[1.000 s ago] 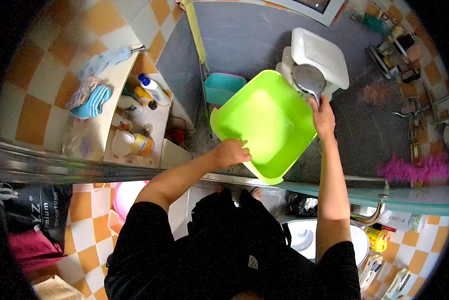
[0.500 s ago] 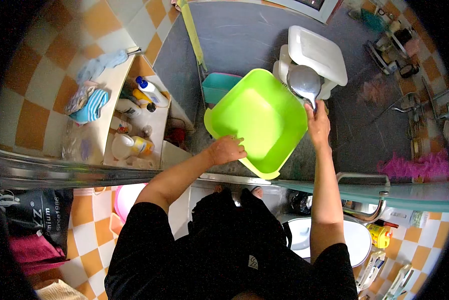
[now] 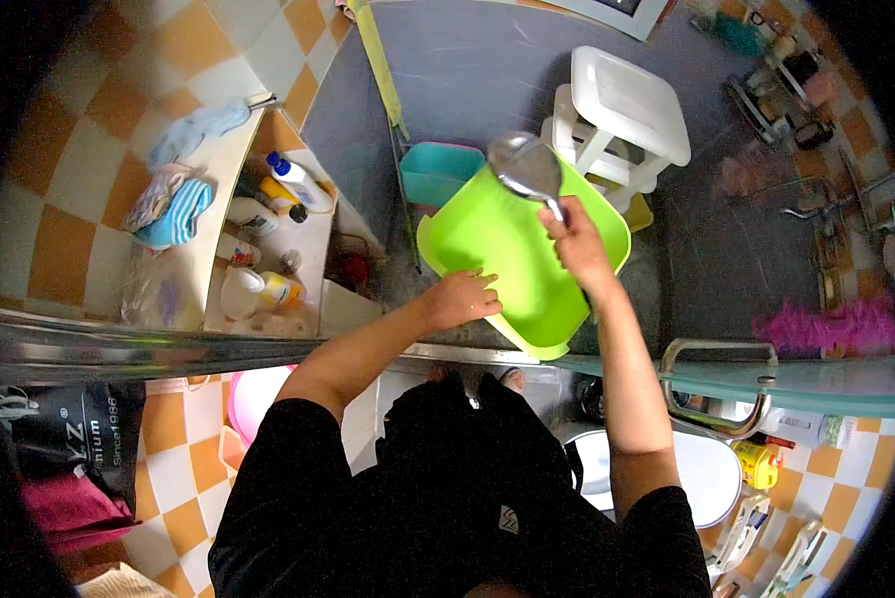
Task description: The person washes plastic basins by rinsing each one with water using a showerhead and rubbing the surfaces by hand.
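Left hand (image 3: 464, 299) grips the near-left edge of the green basin (image 3: 512, 234), seemingly steadying it; right hand (image 3: 579, 242) grasps the shower head (image 3: 527, 164) over its far corner, perhaps for aim.

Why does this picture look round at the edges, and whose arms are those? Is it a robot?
No robot here! The arms belong to a person who wears a camera on their head. It looks forward and down, so you see roughly what they face, with dark, rounded corners.

The left hand holds the edge of a big green basin. The right hand holds a shiny thing with a round end, maybe a shower head or a ladle; I can't tell which.

Beyond the basin are a teal tub and a white stool. On the left, cloths lie on a shelf, with bottles beside it.
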`<act>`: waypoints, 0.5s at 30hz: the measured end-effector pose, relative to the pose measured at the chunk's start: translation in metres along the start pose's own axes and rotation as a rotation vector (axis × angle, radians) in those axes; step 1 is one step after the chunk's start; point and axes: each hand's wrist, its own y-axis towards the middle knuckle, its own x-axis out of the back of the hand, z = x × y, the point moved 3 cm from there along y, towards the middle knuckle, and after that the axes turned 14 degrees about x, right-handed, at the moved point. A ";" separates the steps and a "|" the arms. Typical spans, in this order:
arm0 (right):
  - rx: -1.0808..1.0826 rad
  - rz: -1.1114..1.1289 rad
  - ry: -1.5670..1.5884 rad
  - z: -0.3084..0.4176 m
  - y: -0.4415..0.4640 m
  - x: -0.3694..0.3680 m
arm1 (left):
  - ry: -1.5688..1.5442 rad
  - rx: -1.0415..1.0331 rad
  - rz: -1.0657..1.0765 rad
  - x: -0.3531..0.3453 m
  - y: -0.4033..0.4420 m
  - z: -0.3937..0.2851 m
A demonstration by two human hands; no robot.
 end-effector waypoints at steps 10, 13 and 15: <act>-0.033 0.108 -0.187 0.014 -0.053 -0.036 | 0.039 0.125 -0.149 -0.010 0.022 0.030; -0.188 0.020 -0.157 -0.019 -0.064 -0.021 | 0.029 0.222 -0.041 -0.020 0.034 0.059; -0.204 -0.099 -0.098 -0.044 -0.068 -0.018 | 0.018 0.363 0.185 -0.015 0.049 0.066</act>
